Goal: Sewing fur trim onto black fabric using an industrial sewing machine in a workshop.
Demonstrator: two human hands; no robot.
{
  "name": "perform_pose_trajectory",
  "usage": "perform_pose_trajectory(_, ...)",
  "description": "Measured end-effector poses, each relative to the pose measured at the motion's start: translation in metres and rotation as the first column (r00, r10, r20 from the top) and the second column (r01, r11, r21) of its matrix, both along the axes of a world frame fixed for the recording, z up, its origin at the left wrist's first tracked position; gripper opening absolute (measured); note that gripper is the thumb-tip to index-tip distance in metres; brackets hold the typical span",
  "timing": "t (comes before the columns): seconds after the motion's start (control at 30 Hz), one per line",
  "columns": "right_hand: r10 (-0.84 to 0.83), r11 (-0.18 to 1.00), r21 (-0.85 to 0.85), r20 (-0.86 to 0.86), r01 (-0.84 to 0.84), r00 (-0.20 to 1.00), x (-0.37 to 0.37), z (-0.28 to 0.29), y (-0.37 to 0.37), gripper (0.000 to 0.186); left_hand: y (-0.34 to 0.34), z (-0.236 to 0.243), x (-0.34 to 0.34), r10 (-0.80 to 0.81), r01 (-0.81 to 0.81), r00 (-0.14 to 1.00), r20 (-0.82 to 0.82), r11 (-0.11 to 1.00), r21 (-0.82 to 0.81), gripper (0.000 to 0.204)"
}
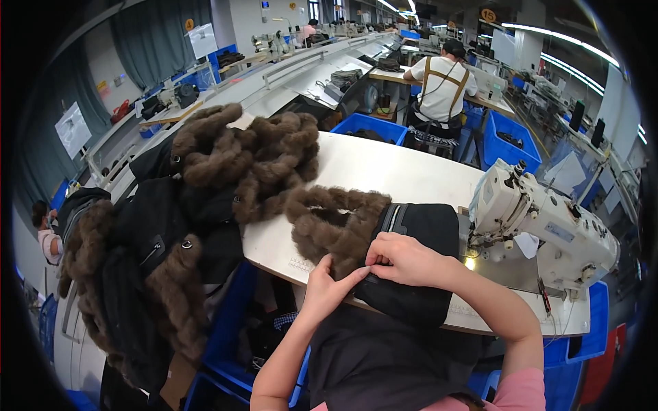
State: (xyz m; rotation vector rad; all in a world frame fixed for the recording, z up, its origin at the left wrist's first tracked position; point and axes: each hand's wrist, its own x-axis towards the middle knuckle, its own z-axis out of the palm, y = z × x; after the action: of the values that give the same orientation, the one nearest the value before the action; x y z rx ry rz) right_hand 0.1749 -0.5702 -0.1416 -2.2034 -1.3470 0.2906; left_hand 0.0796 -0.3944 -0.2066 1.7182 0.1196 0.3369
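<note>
In front of me on the white sewing table lies a black fabric piece (428, 229) with a silver zipper (393, 218) and a loop of brown fur trim (343, 205) at its left side. My right hand (404, 260) pinches the near edge of the black cloth, fingertips pressed together. Against it, my left hand (330, 286) holds the spot where fur and cloth meet, its thumb tip close to the right fingertips. Whatever small part sits between the fingertips is hidden. A white sewing machine (541, 219) with its lamp lit stands just right of the cloth.
More black pieces with brown fur (247, 157) are heaped to the left, some hanging over the table edge. Red-handled snips (543, 296) lie by the machine. Blue bins (370, 127) stand beyond and below the table. Ahead, a seated person (442, 85) works with their back to me.
</note>
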Motion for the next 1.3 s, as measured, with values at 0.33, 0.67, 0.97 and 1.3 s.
perform_pose_trajectory(0.33,0.208,0.977,-0.07,0.145,-0.2,0.967,0.009,-0.008,-0.014,0.013,0.008,-0.041,0.009,-0.15,0.151,0.989,-0.012,0.987,0.056,0.036)
perform_pose_trajectory(0.67,-0.117,0.953,-0.026,0.886,0.3,0.449,0.076,-0.016,-0.027,0.02,0.006,-0.02,-0.021,-0.384,0.356,0.917,-0.106,0.909,-0.217,0.033)
perform_pose_trajectory(0.97,-0.06,0.998,0.025,-0.012,0.06,0.998,0.027,0.016,-0.043,0.06,-0.002,-0.035,-0.035,-0.242,0.22,0.97,-0.03,0.921,-0.321,0.03)
perform_pose_trajectory(1.3,-0.131,0.94,-0.314,0.021,0.131,0.991,0.011,0.0,-0.047,0.096,-0.003,-0.035,-0.033,-0.242,0.225,0.97,-0.016,0.922,-0.316,0.026)
